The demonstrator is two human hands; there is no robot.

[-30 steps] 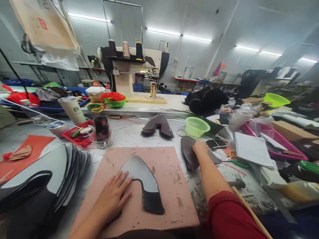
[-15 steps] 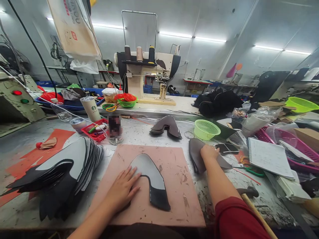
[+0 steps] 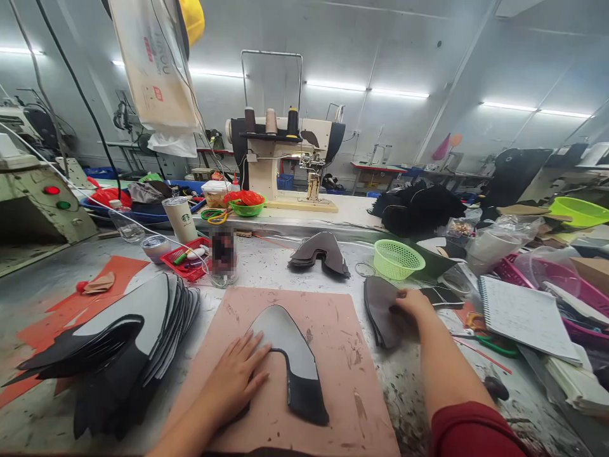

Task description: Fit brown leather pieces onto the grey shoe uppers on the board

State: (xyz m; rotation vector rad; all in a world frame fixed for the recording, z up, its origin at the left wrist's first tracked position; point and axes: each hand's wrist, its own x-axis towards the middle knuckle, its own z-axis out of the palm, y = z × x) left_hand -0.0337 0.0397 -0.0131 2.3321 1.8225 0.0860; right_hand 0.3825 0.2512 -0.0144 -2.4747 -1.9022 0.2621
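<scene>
At far left on the worktop (image 3: 295, 266), a fanned stack of cut shoe-upper pieces (image 3: 128, 343), grey over black, overlapping like shingles. Next, on the pink cutting board (image 3: 333, 355), a single grey-and-black upper piece (image 3: 290, 355), curved like a boomerang and lying flat. Left hand (image 3: 233, 381) spread flat with fingers open, pinning the piece's inner curve to the board, pressing rather than gripping. Thin, light and floppy by the look of it, probably leather or synthetic with a smooth face; likely to slide on the board unless held down, best lifted by pinching an edge near the wide middle so the two arms do not droop. Further right, a small pile of dark brown pieces (image 3: 380, 304) just off the board's edge, right hand (image 3: 413, 304) resting on top, grip loosely curled over the uppermost piece, whether pinched closed impossible to tell. Beyond, a green mesh basket (image 3: 396, 259) and a spiral notebook (image 3: 523, 314).
</scene>
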